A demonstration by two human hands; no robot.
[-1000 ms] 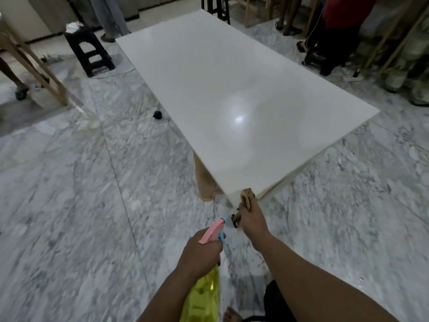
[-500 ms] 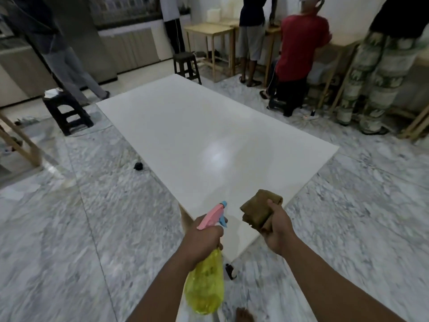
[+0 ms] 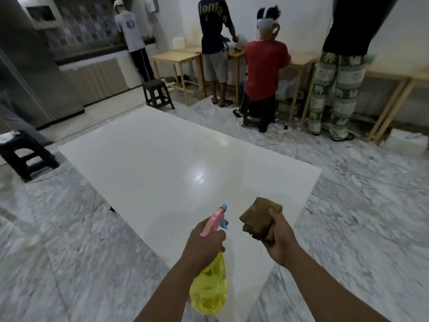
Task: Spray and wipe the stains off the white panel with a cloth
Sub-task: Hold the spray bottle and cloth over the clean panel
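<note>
White panel (image 3: pixel 176 163) lies flat, raised above the marble floor (image 3: pixel 58 247), glossy with a light glare near its middle; no stains visible from here. Person stands at its near corner. Left hand (image 3: pixel 204 245) grips the neck of a yellow spray bottle (image 3: pixel 210 291), pink nozzle aimed over the panel's near edge. Right hand (image 3: pixel 277 240) clutches a folded brown cloth (image 3: pixel 260 219), held above the near corner, not touching the panel. Black stool (image 3: pixel 25 154) beside the far left corner.

Both forearms are bare, with no sleeves, watch or bracelet showing. The left hand (image 3: pixel 204 242) and right hand (image 3: pixel 279 240) wear no gloves or rings.
</note>
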